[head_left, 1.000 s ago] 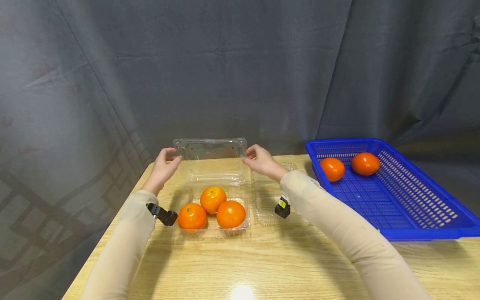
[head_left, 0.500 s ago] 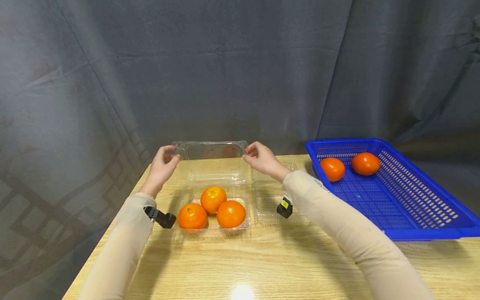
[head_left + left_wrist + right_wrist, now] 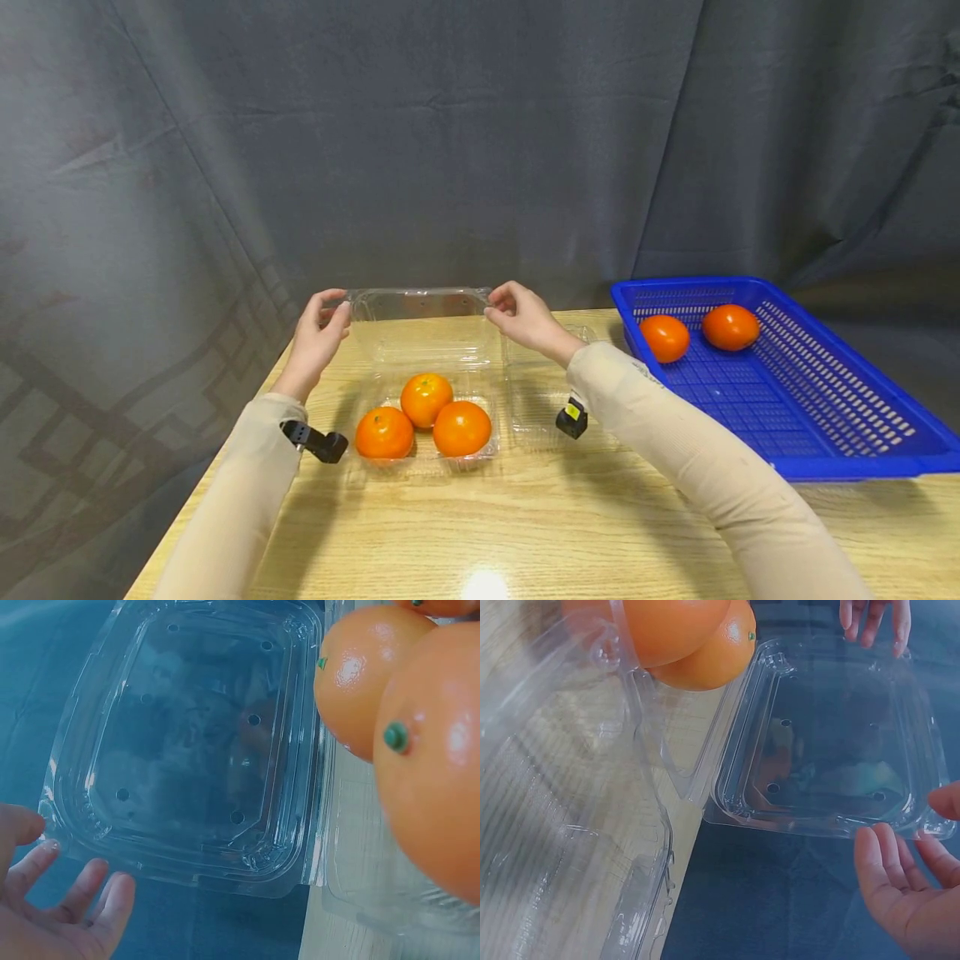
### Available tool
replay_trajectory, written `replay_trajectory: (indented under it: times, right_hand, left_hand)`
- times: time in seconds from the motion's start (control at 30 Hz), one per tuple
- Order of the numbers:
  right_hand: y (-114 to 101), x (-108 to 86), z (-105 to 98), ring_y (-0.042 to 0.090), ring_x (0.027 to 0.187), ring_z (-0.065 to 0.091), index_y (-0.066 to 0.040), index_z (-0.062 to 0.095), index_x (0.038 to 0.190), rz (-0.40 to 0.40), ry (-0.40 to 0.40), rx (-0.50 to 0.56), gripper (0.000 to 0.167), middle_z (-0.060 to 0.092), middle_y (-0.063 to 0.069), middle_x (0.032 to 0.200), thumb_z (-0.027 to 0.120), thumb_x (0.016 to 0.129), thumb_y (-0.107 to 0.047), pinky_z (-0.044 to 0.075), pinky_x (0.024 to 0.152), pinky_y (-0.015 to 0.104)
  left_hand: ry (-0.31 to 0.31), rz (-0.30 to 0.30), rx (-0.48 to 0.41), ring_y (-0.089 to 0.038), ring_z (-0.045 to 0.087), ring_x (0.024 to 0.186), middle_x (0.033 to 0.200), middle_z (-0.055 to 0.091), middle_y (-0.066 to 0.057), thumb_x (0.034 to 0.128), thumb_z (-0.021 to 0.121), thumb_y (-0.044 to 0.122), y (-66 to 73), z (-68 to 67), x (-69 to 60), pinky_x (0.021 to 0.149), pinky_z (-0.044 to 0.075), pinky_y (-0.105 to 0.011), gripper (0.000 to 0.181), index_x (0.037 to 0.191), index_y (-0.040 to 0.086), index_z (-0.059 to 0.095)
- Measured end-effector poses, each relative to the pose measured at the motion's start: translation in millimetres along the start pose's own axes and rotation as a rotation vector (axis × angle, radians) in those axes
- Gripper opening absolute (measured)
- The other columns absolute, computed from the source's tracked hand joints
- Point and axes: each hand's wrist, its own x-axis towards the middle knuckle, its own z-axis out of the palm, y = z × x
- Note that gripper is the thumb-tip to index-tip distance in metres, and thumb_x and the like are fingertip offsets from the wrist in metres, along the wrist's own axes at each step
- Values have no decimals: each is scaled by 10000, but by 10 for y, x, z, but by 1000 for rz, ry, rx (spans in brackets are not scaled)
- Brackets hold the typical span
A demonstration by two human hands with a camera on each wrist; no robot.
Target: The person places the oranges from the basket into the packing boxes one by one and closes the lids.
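Note:
A clear plastic clamshell box [image 3: 423,468] stands on the table, hinged lid [image 3: 420,337] raised at its far side. In its base sit three oranges, one at the left [image 3: 385,433], one at the back [image 3: 426,400] and one at the right [image 3: 462,429]. My left hand [image 3: 317,340] pinches the lid's far left corner between thumb and index finger; in the left wrist view its other fingers spread beside the lid [image 3: 195,735]. At the far right corner my right hand [image 3: 528,321] holds the lid between thumb and fingers.
A second clear plastic container [image 3: 536,408] lies right of the box, under my right forearm. Farther right, a blue basket [image 3: 862,468] holds two orange-red fruits, one nearer [image 3: 664,338] and one behind [image 3: 731,327]. A grey curtain [image 3: 480,150] hangs behind the table.
The lid's upper edge has come slightly lower in the head view, with both hands still at its corners. My left hand and forearm have shifted a little left. The oranges have not moved.

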Motion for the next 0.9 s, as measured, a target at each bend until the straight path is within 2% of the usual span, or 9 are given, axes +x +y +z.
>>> replay_trajectory:
  times: [0.07, 0.2, 0.33, 0.57, 0.73, 0.9]
  right_hand:
    - [-8, -13, -3, 194, 808, 572, -8, 541, 1116, -16, 7, -6, 260, 592, 153, 1011, 564, 898, -147, 487, 690, 226]
    - [-25, -47, -3, 219, 873, 575, -9, 549, 1106, -43, 12, -24, 247, 597, 152, 1019, 564, 901, -144, 475, 764, 263]
    - [-39, -88, 1, 239, 920, 570, -10, 549, 1107, -69, 5, -42, 239, 597, 156, 1039, 557, 909, -143, 468, 815, 305]
    - [-43, -118, 10, 273, 936, 572, -6, 561, 1080, -114, 5, -56, 216, 605, 166, 1045, 561, 907, -136, 473, 845, 353]
    - [-38, -129, 10, 281, 938, 584, -16, 562, 1068, -113, -7, -52, 207, 608, 157, 1043, 561, 910, -149, 482, 840, 354]
    - [-47, -156, -2, 275, 941, 583, -22, 574, 1073, -110, -7, -32, 221, 615, 151, 1048, 553, 917, -177, 478, 851, 354]
  left_hand:
    - [6, 9, 0, -101, 536, 953, 1181, 497, -231, 993, 370, 322, -8, -8, -6, 973, 462, -410, 460, 1366, 52, 373]
    - [25, 31, 7, 55, 509, 827, 1144, 524, -227, 989, 379, 342, -21, -27, -19, 844, 487, -204, 464, 1336, 34, 407]
    - [28, 42, -7, 93, 506, 802, 1155, 524, -234, 987, 389, 335, -33, -39, -34, 744, 446, -71, 460, 1318, 16, 413]
    - [44, 47, -21, 120, 512, 780, 1120, 538, -198, 987, 401, 316, -55, -44, -55, 730, 452, -55, 439, 1288, -2, 430]
    - [43, 46, -15, 133, 515, 775, 1115, 544, -191, 985, 400, 332, -58, -54, -68, 730, 447, -56, 453, 1279, -11, 428]
    - [46, 44, -15, 138, 524, 779, 1055, 551, -99, 980, 410, 345, -53, -73, -80, 737, 455, -65, 458, 1247, -25, 450]
